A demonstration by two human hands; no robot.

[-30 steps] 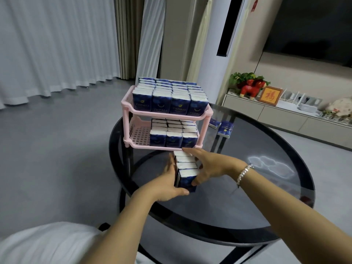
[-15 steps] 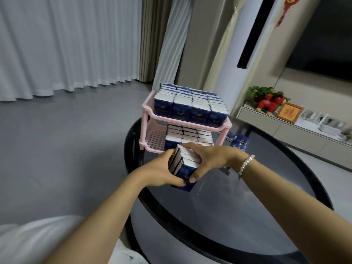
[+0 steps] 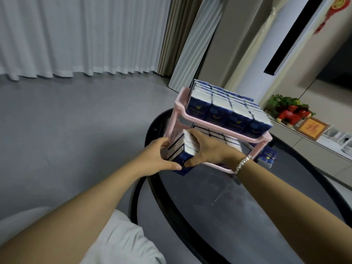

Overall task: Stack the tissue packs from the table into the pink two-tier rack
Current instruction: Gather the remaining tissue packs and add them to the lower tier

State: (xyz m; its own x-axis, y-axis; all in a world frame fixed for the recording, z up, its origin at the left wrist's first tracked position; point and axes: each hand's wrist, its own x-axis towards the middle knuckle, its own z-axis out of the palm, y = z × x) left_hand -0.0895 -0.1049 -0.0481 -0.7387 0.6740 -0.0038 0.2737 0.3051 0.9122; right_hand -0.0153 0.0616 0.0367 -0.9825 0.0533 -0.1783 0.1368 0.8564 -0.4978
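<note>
Where a second ago it sat on the round black glass worktop, now raised to the pink two-tier plastic rack, at its lower tier's open left end: row of blue-and-white tissue packs. Clamped between left hand and right hand, fingers curled round the ends. Probably only sliding in beside the packs already there left; one loose blue pack behind the rack.

We are in a home living room. Our landmark is the round black glass coffee table: behind it to the left hang white floor-length curtains, and to its right runs a low TV cabinet bearing a red ornament and a framed picture.
</note>
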